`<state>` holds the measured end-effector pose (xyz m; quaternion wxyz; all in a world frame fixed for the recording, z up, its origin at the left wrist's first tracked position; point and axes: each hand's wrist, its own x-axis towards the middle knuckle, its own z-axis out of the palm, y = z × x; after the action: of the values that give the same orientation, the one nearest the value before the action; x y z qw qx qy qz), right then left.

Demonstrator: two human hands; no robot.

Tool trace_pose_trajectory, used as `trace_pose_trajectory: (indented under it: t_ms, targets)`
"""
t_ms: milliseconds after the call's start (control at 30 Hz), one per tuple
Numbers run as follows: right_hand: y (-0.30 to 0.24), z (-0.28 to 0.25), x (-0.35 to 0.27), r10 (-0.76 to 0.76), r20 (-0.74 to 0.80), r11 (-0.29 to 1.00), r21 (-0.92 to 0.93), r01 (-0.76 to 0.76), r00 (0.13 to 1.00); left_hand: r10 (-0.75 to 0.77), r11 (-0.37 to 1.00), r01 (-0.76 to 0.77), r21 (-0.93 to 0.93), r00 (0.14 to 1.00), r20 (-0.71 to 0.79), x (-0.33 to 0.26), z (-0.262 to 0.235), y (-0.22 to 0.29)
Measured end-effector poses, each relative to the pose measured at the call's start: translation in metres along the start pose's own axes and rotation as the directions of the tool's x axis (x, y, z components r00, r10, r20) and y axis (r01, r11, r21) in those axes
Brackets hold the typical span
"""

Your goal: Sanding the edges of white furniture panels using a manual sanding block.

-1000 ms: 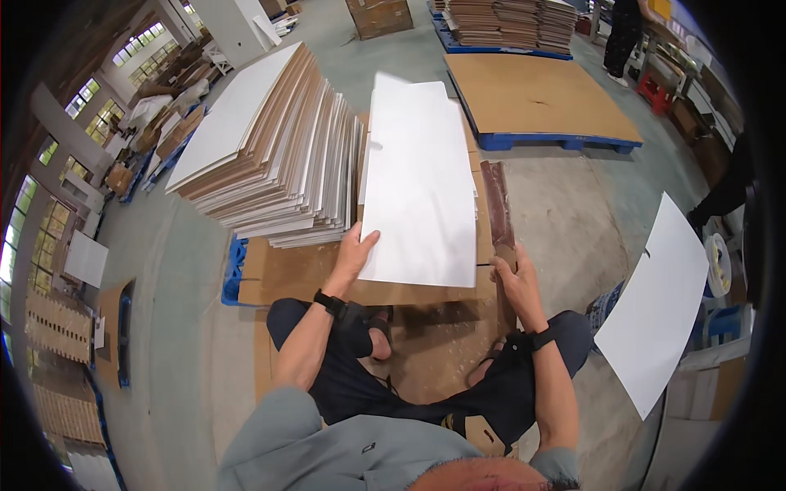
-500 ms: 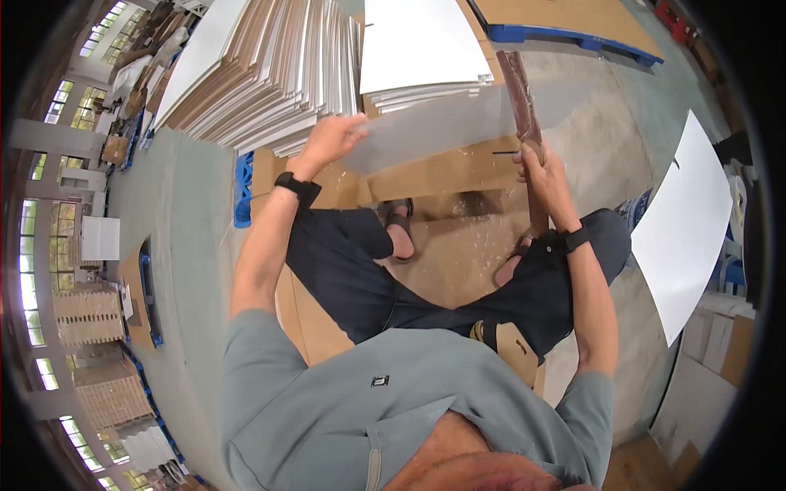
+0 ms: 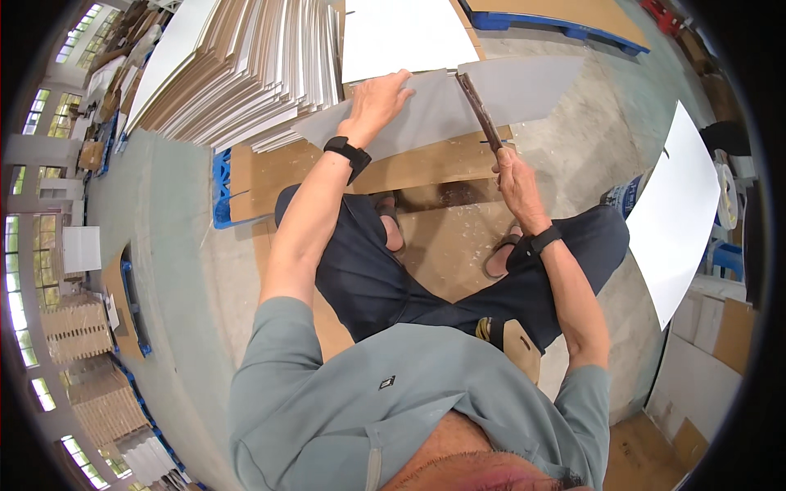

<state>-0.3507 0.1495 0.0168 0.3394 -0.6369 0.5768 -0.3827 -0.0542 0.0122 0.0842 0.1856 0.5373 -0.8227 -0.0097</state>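
A thin grey panel (image 3: 413, 123) stretches crosswise in front of me, at a tilt. My left hand (image 3: 379, 102) grips its far edge, fingers bent over it; the palm side is hidden. In my right hand (image 3: 517, 182) is the lower end of a long, flat, dark-brown stick (image 3: 481, 112) dusted with white, like a sanding stick. Its upper end lies against the panel's far edge, right of my left hand. White panels (image 3: 405, 37) lie just beyond.
A leaning stack of panels (image 3: 237, 78) stands at far left. Under the grey panel is brown cardboard (image 3: 270, 180) on a blue pallet (image 3: 221, 188). A loose white panel (image 3: 679, 213) stands tilted at right, beside a blue bucket (image 3: 624, 196). Another pallet (image 3: 557, 29) lies at far right.
My left hand has moved right and away from me, onto the panel's far edge. The stick has swung left, its tip now against that edge. The grey panel is less blurred.
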Motion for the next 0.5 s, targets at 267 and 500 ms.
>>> trace_pose_trajectory:
  t_ms: [267, 500]
  targets:
    - [0.007, 0.022, 0.011, 0.115, 0.016, 0.993, -0.037, -0.114, 0.993, -0.075, 0.997, 0.078, -0.023, 0.992, 0.104, 0.017, -0.003, -0.006]
    - [0.004, 0.019, 0.082, -0.237, -0.114, 0.91, -0.375, 0.179, 0.965, -0.045, 0.999, 0.047, -0.016, 0.995, 0.084, 0.013, -0.003, -0.004]
